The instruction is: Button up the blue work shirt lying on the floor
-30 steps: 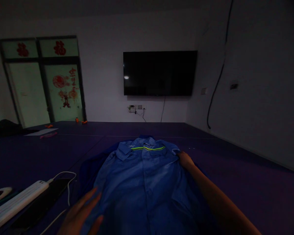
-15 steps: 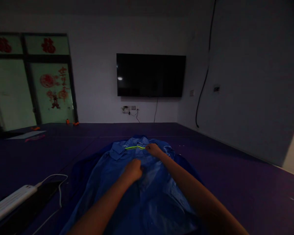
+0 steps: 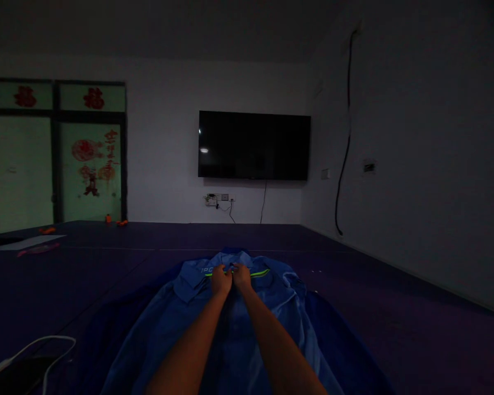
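Note:
A blue work shirt (image 3: 181,323) with a yellow-green reflective stripe near its collar lies spread on a dark purple surface (image 3: 395,307). Both my arms reach forward over it. My left hand (image 3: 221,281) and my right hand (image 3: 242,276) sit side by side at the collar, fingers closed on the fabric at the middle of the stripe. The room is dim, so the exact grip is hard to read.
A white cable (image 3: 45,351) and a dark flat object (image 3: 12,376) lie at the lower left. A black TV (image 3: 254,145) hangs on the far wall above a wall socket (image 3: 218,197). A door with red paper decorations (image 3: 90,164) is at the left, and a white sheet (image 3: 22,242) lies far left.
My left hand moved from the shirt's lower left side up to the collar. My right hand slid from the right shoulder to the collar middle. The view shifted forward; the power strip left the picture.

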The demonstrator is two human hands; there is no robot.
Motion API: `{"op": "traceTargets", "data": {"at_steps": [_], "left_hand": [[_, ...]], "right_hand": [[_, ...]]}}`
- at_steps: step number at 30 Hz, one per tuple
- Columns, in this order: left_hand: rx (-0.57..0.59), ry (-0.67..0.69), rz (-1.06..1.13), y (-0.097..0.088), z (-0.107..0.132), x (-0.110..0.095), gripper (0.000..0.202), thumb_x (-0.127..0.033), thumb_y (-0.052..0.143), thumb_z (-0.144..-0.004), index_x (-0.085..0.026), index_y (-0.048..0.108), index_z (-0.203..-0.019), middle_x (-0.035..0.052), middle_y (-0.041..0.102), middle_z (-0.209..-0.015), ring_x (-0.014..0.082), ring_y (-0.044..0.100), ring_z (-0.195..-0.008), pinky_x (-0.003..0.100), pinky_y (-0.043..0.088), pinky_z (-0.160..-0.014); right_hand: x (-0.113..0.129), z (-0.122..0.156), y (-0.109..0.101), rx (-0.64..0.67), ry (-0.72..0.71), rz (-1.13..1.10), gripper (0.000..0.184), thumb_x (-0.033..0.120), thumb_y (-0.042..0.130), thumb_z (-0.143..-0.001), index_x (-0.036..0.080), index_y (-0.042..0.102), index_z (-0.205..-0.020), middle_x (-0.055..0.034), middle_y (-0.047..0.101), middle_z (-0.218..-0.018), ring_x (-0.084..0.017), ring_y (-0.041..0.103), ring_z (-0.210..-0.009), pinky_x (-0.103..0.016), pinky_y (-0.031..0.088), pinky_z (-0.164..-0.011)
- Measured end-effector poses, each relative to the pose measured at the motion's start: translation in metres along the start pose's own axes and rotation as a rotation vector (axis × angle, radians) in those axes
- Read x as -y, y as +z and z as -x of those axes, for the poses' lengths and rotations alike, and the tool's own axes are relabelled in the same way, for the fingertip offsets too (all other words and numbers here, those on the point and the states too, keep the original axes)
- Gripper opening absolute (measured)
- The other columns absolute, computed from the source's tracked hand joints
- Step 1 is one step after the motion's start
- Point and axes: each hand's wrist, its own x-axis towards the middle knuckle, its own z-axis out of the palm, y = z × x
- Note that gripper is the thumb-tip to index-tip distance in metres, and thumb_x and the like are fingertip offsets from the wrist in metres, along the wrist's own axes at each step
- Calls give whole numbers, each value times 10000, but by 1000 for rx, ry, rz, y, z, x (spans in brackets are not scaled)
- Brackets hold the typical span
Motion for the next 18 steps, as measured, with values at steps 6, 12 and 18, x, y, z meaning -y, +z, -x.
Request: {"op": "traceTargets", "data": {"at_steps": [6,12,18], "left_hand": [[8,-43,73,23,1,29,336,-279,518,-745,-87,606,-1007,164,615,-1070,248,550,-1034,327,405,-869],[90,-37,177,27,-8,46,240,-208,527,-734,-135,649,-928,108,656,-1023,191,595,-960,271,426,-831],[147,-19,210,24,-13,49,255,-183,517,-731,-126,644,-945,107,649,-1042,183,599,-939,265,421,-834]], "right_hand": [[-24,11,8,-2,27,-23,357,78,373,-764,125,652,-982,-115,665,-966,-202,607,-927,-280,447,-802],[-28,14,12,37,-14,-36,385,65,367,-756,170,655,-989,-71,665,-979,-167,600,-939,-250,433,-825],[-23,17,11,46,-22,-57,368,90,367,-779,161,645,-1009,-96,648,-992,-186,573,-984,-285,410,-862]]}}
